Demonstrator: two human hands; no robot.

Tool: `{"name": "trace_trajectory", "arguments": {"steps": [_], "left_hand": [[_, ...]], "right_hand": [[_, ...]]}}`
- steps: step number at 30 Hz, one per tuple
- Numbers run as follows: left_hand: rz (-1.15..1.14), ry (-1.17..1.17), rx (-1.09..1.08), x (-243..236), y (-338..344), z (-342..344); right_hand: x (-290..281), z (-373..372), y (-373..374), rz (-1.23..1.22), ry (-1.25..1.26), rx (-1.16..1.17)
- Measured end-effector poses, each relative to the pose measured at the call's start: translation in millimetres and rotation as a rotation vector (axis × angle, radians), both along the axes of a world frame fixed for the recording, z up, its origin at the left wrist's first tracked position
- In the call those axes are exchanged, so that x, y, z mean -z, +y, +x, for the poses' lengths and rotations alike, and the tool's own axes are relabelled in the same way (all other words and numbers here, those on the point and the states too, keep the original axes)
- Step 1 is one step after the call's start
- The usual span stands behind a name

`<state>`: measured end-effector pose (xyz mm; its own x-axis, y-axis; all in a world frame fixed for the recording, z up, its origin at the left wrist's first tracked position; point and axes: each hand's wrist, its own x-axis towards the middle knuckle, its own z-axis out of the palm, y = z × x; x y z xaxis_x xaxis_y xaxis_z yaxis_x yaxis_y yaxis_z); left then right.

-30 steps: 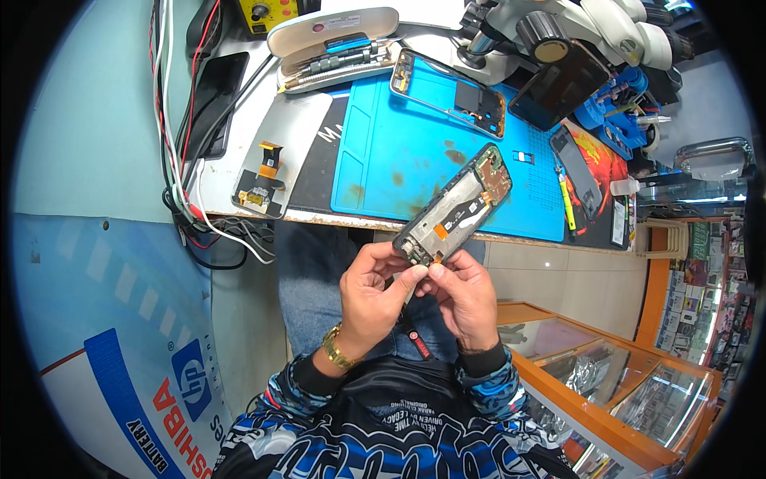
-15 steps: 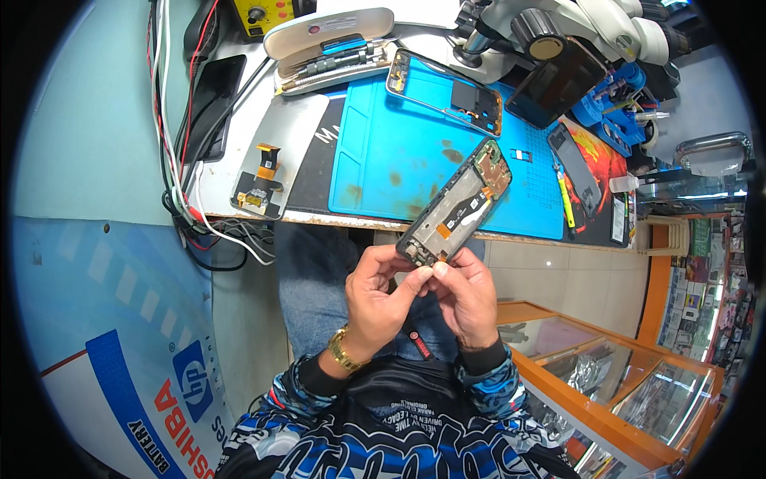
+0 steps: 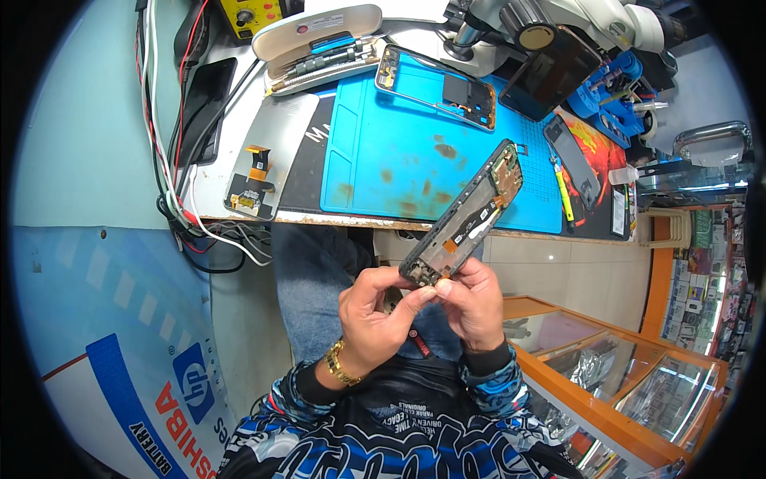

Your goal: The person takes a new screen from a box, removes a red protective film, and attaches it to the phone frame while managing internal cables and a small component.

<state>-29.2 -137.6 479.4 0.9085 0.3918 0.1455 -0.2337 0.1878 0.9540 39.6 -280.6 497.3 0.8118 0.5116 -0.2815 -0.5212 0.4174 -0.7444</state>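
An opened smartphone (image 3: 463,219), its inner frame and circuit boards bared, is held tilted at the bench's front edge. My left hand (image 3: 379,311) is closed on its lower left corner, thumb near the bottom edge. My right hand (image 3: 472,307) grips the lower right corner, its thumb close to the left thumb. Whether a small part lies between the thumbs I cannot make out. Beyond the phone, a blue silicone mat (image 3: 383,152) covers the bench, and an empty phone frame (image 3: 435,86) lies on its far part.
On the left lie a detached screen panel (image 3: 275,148) with a ribbon cable and a dark phone (image 3: 209,112). A tool case (image 3: 319,60) stands behind. At the right are a microscope (image 3: 531,28), a yellow tool (image 3: 565,191), a dark phone panel (image 3: 573,160) and a glass display case (image 3: 590,359).
Both hands have moved the phone slightly right and nearer me, and it is turned more edge-on. The bench view has shifted a little left. My grip looks the same.
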Motion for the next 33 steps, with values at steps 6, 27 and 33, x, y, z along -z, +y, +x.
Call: {"name": "trace_trajectory", "arguments": {"steps": [6,27,33], "left_hand": [[0.146,-0.048,-0.030,-7.4,-2.4,-0.7],[-0.054,-0.155,0.016,-3.5,-7.7,-0.1],[-0.146,-0.170,0.004,-8.7,-12.5,1.6]], "right_hand": [[-1.3,-4.6,1.8,0.050,0.017,0.022],[-6.1,-11.3,-3.5,0.081,0.056,-0.002],[-11.3,-11.4,1.4,0.114,0.029,0.078]]}}
